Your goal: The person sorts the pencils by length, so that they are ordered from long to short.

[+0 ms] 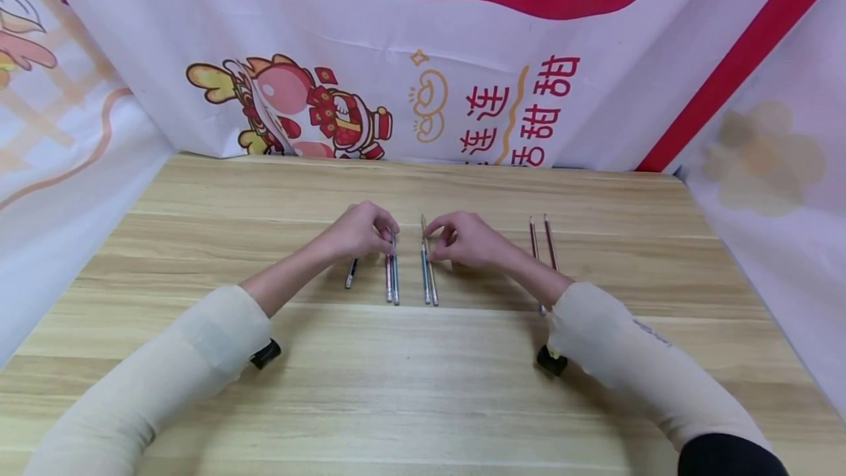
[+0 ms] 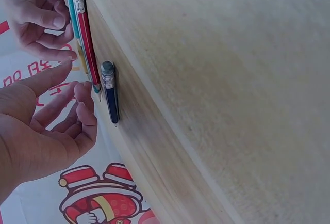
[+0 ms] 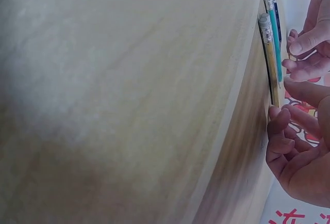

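My left hand is at the left of a close pair of pencils, one red and one teal-blue. Its fingertips are right at their far part, with thumb and index finger apart. Facing it, my right hand touches the side of a yellow pencil with its fingertips. A teal pencil lies along the yellow one's left. A narrow strip of table separates the two pairs. All have their eraser ends toward me. Under the left wrist, a short dark navy pencil is partly hidden in the head view.
Two dark red pencils lie at the right, partly covered by the right forearm. The wooden table ends at a white printed cloth behind, with more cloth hanging on both sides. A black wrist device sits under each sleeve.
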Available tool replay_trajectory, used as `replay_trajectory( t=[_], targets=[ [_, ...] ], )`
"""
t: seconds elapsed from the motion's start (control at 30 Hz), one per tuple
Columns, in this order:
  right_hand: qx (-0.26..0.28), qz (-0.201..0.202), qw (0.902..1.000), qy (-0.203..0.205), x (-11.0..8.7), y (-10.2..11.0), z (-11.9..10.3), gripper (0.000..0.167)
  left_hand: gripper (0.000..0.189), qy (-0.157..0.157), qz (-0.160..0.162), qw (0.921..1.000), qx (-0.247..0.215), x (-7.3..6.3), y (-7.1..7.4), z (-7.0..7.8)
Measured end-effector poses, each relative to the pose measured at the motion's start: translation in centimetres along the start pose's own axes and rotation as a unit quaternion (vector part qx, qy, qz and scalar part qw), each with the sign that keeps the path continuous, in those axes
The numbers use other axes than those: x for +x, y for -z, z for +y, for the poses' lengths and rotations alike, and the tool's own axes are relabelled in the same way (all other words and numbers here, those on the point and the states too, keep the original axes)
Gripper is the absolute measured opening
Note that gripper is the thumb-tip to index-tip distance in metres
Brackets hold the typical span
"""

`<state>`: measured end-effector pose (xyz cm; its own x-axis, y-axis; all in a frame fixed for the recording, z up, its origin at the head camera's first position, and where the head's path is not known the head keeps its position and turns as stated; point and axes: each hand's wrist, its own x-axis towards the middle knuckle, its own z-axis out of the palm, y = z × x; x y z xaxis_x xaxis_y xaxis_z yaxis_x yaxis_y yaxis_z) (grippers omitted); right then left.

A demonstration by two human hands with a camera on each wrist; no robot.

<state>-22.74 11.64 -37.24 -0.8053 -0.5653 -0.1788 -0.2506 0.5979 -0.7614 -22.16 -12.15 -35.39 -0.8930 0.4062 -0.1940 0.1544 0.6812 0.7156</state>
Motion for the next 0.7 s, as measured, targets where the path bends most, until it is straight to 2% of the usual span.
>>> replay_trajectory(
  t=[0.33,0.7],
  targets=[
    [-0.017,-0.007,0.9998,-0.012,0.51,0.11,0.11,0.046,0.029,0.003,-0.005,1.0000,0.001,0.22,-0.06,0.03],
    [-0.032,-0.010,0.9994,-0.007,0.54,0.22,-0.04,0.041,0.028,-0.003,0.001,1.0000,0.008,0.32,-0.24,0.00]
  ],
)
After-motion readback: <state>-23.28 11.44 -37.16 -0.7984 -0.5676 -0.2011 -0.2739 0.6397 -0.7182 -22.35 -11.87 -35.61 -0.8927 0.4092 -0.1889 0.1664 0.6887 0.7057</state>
